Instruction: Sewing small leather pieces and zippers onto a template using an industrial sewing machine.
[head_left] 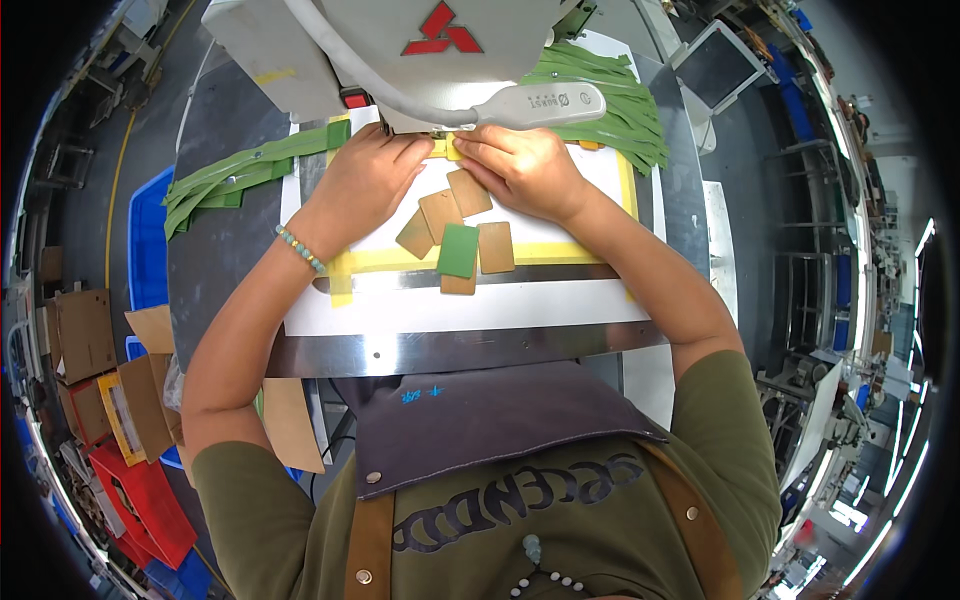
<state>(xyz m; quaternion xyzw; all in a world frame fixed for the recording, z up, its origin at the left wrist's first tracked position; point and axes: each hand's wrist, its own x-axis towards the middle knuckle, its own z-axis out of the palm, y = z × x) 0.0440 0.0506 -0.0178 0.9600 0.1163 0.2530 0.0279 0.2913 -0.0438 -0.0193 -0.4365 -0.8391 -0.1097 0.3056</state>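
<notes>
My left hand (365, 180) has its fingers bent and pressed together under the head of a grey sewing machine (300, 60); what they hold, if anything, is hidden. My right hand (522, 172) is closed with fingertips on a small yellow piece (453, 145) beside the left fingertips. Below both hands, several tan rectangular pieces (496, 247) and one green rectangle (458, 250) lie loosely overlapped on a white work surface (390, 305) edged with yellow tape.
Green strips (230, 170) lie left; a larger green bundle (615, 110) lies right. A grey handled attachment (540, 105) hangs over my right hand. A blue bin (148, 250) and cardboard boxes (85, 335) stand left; a screen (708, 65) is back right.
</notes>
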